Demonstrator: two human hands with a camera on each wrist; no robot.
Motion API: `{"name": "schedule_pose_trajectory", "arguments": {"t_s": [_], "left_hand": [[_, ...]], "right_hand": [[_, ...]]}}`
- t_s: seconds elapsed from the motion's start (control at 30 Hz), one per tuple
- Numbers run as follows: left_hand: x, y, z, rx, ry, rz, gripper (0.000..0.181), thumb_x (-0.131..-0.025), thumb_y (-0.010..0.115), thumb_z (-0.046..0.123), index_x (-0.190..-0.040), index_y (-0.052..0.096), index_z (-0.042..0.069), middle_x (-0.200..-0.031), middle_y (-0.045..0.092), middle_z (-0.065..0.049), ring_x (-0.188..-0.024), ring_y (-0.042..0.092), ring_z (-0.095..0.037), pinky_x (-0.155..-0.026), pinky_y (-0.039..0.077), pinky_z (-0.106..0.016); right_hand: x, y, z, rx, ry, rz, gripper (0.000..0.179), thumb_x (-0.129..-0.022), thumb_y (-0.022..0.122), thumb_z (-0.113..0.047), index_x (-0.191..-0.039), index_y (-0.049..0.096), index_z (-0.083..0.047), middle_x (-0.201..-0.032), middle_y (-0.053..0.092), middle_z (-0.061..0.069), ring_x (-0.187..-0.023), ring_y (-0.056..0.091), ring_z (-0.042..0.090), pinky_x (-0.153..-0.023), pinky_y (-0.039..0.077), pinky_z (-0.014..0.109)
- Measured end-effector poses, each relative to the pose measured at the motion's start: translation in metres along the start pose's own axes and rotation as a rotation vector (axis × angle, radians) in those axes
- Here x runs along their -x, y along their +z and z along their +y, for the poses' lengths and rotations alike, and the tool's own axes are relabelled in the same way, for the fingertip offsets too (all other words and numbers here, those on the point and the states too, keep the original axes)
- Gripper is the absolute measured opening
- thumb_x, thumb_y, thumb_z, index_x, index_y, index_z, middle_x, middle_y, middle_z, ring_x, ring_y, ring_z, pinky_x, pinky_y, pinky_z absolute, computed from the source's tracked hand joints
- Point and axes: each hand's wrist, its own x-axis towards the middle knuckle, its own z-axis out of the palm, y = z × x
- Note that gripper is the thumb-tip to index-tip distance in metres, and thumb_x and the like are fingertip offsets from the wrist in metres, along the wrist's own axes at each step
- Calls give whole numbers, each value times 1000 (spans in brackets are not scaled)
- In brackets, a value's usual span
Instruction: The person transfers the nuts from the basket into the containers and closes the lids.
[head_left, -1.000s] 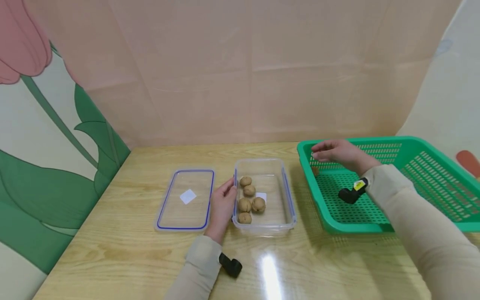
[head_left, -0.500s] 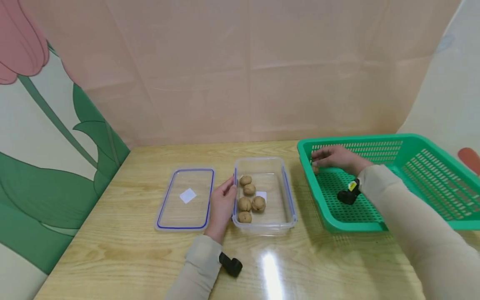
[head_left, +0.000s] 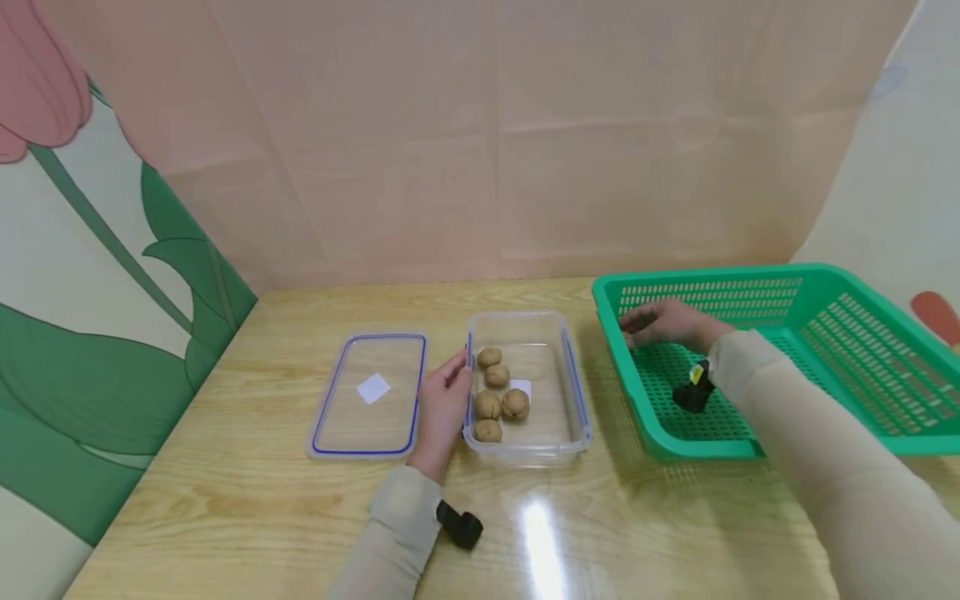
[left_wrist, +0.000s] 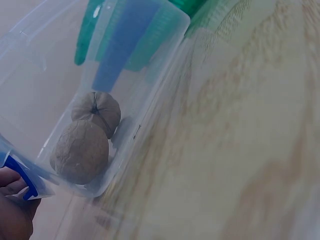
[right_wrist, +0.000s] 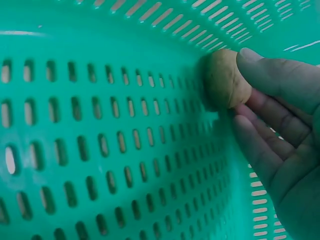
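Observation:
In the head view my left hand (head_left: 444, 402) holds the left side of a clear plastic food container (head_left: 555, 433) with blue-edged flaps. Its fingers (left_wrist: 12, 182) curl at the blue-trimmed flap in the left wrist view. Several walnuts (head_left: 515, 404) lie along the container's left half. On the right, my right hand (head_left: 671, 323) reaches into a green plastic basket (head_left: 652, 429). Thumb and fingers pinch a walnut (right_wrist: 227, 80) against the basket's perforated wall in the right wrist view. That walnut is mostly hidden by the hand in the head view.
A clear lid (head_left: 341, 417) with a blue seal lies flat left of the container, a white paper square (head_left: 373, 388) showing on it. Pale sheeting (head_left: 450, 167) hangs behind the wooden table (head_left: 225, 467). The basket's rim stands higher than the tabletop.
My right hand has lowered into the basket's left corner, and its fingers have closed on the walnut there. The left hand has stayed at the container's side.

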Motion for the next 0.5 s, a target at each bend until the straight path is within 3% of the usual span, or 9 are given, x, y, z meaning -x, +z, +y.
{"name": "schedule_pose_trajectory", "arguments": {"t_s": [0.33,0.5], "left_hand": [[1,0,1,1,-14,-6,33,-87,56,12,-120,62,13,-123,61,-5,-101,59,-17,-84,52,-28],[2,0,2,0,0,0,32,-88,56,13,-119,62,12,-121,62,-5,-107,58,-18,-89,50,-30]], "right_hand": [[-7,10,1,48,-17,35,56,-81,67,-10,-127,45,12,-123,52,29,-113,49,40,-93,45,49],[-6,12,-2,83,3,45,51,-84,64,-12,-127,47,9,-122,54,27,-111,50,39,-90,47,48]]}}
